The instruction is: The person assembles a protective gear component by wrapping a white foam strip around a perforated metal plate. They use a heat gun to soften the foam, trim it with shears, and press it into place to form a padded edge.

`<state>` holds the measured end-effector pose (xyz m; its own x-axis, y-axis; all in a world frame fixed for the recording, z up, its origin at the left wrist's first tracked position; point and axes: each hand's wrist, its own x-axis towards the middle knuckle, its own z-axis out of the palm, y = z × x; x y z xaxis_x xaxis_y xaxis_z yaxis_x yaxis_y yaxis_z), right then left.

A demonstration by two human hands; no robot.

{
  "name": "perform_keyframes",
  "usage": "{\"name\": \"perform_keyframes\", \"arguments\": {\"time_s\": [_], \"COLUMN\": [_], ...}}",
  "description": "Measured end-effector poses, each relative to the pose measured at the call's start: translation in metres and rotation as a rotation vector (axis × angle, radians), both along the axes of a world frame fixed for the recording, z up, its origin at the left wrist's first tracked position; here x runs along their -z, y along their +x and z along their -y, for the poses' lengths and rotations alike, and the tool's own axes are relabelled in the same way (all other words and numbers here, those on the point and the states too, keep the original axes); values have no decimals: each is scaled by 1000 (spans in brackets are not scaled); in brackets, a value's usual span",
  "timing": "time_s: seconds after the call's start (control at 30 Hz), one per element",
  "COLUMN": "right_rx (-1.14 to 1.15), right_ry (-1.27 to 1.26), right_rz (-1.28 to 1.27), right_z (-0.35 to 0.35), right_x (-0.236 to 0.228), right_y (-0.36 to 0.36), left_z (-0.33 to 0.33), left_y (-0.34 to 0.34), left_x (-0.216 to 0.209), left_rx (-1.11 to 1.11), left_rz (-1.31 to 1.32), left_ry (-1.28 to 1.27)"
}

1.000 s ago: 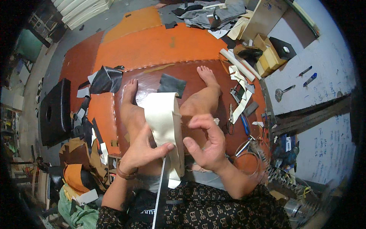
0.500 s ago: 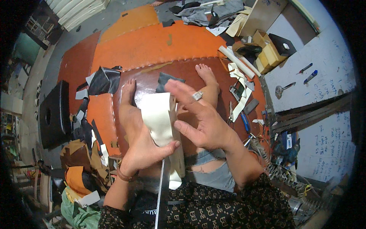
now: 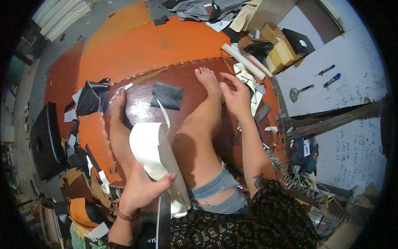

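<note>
My left hand [image 3: 143,186] grips a long cream-coloured piece covered in leather-like material [image 3: 148,143], its thumb lying across the top. The piece rests between my thighs, and a thin loose flap stands up from its far end. A dark strip with a pale edge [image 3: 163,220] hangs below my thumb toward my shirt. My right hand [image 3: 237,97] is stretched out beyond my right knee, fingers and thumb apart, with nothing visible in it. Closest to it are cream offcut strips [image 3: 255,99] on the brown mat. Between my feet lies a dark grey square of sheet [image 3: 167,96].
An orange and brown mat [image 3: 137,50] covers the floor. White tubes [image 3: 243,61] and yellow foam blocks [image 3: 286,54] sit at the far right. A white board [image 3: 331,99] bears pens. A coiled hose [image 3: 286,170] runs beside my right arm. Black scraps [image 3: 94,98] lie left.
My right hand has left the cream piece and moved out right toward the strips. The flap at the far end now stands up. The whole view has shifted slightly.
</note>
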<state>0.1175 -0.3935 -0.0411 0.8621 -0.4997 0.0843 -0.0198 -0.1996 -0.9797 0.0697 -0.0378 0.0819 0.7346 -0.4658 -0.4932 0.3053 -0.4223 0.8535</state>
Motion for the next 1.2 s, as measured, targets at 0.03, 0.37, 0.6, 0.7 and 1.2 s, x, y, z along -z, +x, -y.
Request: {"name": "perform_keyframes", "arguments": {"time_s": [0.03,0.37,0.6,0.7,1.2], "right_rx": [178,272,241,-257,-315], "right_ry": [-139,-715,-762,-470,-319], "right_rz": [-212,-1083,-955,-1005,-1247], "right_z": [39,77,131,82,-44], "right_x": [48,217,183,169,207], "right_y": [-8,-158,-192,-247,-321], "left_z": [6,15,38,45,-29], "left_y": [4,16,36,32,-10], "left_x": [-1,17,5,-6,45], "left_rx": [16,78,170,133,-48], "left_rz": [-23,109,556,400,-80], "left_ry": [-10,-90,-236,-156,-401]}}
